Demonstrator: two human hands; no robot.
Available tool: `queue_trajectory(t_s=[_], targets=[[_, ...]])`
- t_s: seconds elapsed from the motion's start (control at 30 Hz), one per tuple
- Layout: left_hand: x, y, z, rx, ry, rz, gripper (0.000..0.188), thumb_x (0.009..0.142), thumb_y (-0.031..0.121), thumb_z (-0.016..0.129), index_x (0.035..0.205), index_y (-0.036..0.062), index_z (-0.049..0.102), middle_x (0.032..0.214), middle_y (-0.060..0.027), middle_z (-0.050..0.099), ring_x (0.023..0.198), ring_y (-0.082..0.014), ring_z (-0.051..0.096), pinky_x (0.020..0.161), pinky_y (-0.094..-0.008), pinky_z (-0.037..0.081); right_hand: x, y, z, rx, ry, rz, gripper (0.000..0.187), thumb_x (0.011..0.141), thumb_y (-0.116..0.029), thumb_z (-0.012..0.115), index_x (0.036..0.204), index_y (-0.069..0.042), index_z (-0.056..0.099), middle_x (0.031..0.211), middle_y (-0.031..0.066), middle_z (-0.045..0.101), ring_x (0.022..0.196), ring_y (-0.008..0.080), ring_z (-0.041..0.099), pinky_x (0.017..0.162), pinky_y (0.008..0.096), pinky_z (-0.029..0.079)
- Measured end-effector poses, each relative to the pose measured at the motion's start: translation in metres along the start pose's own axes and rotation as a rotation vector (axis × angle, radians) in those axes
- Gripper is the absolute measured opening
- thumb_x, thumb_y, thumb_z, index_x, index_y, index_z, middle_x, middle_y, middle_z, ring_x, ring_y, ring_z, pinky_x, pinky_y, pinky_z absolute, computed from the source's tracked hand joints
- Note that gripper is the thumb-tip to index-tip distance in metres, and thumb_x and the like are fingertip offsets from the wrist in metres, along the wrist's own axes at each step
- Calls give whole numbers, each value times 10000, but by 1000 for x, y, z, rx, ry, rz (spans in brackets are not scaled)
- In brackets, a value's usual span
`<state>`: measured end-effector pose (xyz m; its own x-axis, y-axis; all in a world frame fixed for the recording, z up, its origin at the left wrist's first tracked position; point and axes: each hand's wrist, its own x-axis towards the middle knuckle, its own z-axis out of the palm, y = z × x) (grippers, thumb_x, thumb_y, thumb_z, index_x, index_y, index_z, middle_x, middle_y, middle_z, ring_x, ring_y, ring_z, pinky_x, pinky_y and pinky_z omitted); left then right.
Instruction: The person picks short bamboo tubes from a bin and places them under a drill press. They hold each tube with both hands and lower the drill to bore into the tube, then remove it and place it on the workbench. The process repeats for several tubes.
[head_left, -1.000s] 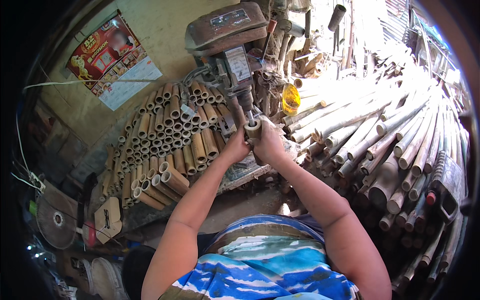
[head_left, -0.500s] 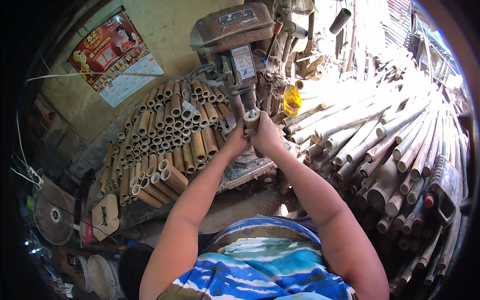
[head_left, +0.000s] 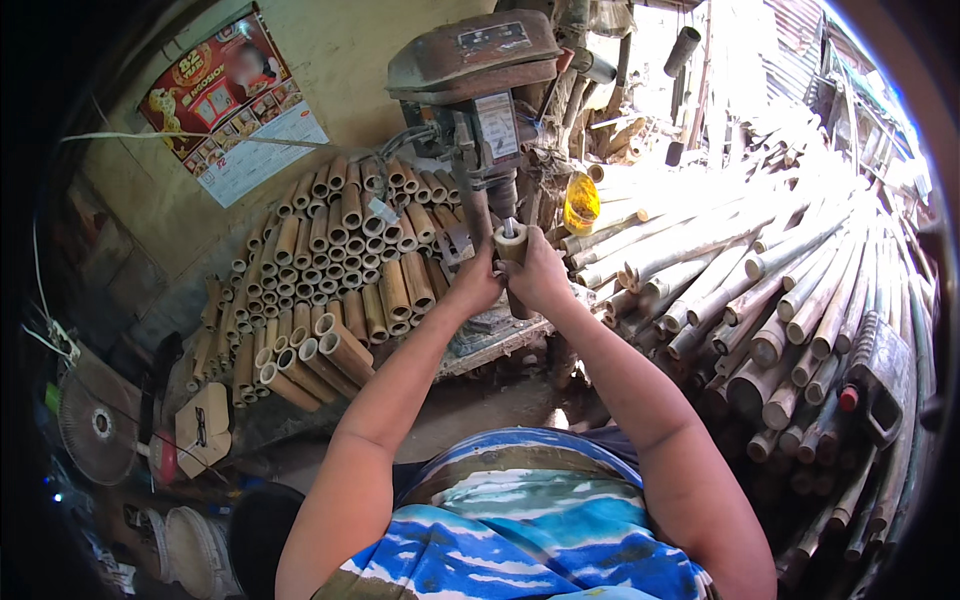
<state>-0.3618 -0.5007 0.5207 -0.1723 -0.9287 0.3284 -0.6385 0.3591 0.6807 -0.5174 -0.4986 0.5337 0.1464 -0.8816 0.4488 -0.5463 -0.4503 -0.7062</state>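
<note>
Both my hands grip one short bamboo tube (head_left: 512, 243), held upright beneath the drill press (head_left: 475, 60). My left hand (head_left: 479, 278) wraps its left side, and my right hand (head_left: 541, 272) wraps the right side. The metal drill bit (head_left: 513, 227) points down into the tube's open top end; how deep it reaches is hidden. Below my hands, the lower end of the tube shows just above the press's base (head_left: 492, 335).
Stacked cut bamboo tubes (head_left: 330, 240) fill the bench at left. Long bamboo poles (head_left: 740, 270) lie heaped at right, with a grey container (head_left: 880, 375) on them. A yellow container (head_left: 581, 204) stands behind. A fan (head_left: 100, 422) and cardboard piece (head_left: 203, 425) are at lower left.
The view has shifted slightly. My hands stay around the bamboo tube under the drill, with little visible difference in the grip.
</note>
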Motion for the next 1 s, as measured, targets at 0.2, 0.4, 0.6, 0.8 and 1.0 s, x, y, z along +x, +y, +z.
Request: queue_trajectory(t_s=[0.2, 0.4, 0.6, 0.8, 1.0], targets=[[-12, -2, 7, -68, 43, 33, 641, 889, 62, 648, 1467, 72, 370, 1301, -220, 630, 1213, -365, 614, 990, -410, 483, -5, 11, 12, -34, 12, -51, 557, 846, -149, 693, 1282, 21, 391, 1076, 318, 618, 1004, 510, 618, 856, 567, 502], [-21, -27, 22, -101, -4, -125, 636, 887, 88, 677, 1455, 77, 392, 1338, -207, 610, 1240, -340, 602, 994, -409, 483, -14, 19, 22, -36, -51, 56, 545, 832, -172, 712, 1253, 20, 425, 1094, 303, 636, 1048, 495, 617, 887, 544, 503], [-66, -45, 44, -150, 56, -94, 712, 836, 147, 767, 1451, 122, 407, 1300, -191, 629, 1222, -336, 615, 989, -411, 496, -49, 37, 47, 27, -179, 243, 625, 768, -207, 814, 1278, 7, 523, 1182, 247, 666, 1135, 397, 642, 959, 453, 509], [-117, -43, 48, -59, 149, -24, 728, 811, 196, 770, 1439, 130, 408, 1335, -213, 592, 1209, -409, 589, 986, -459, 499, -85, 43, 40, 332, -353, 116, 667, 763, -151, 837, 1339, -31, 524, 1177, 151, 682, 1149, 258, 648, 995, 374, 499], [-136, -29, 44, 20, 248, 211, 704, 813, 141, 799, 1415, 87, 439, 1331, -171, 587, 1224, -362, 593, 1028, -423, 486, -102, 72, 27, 1090, -543, 435, 681, 909, -286, 762, 1458, -103, 404, 1287, 133, 599, 1191, 272, 592, 987, 433, 500]])
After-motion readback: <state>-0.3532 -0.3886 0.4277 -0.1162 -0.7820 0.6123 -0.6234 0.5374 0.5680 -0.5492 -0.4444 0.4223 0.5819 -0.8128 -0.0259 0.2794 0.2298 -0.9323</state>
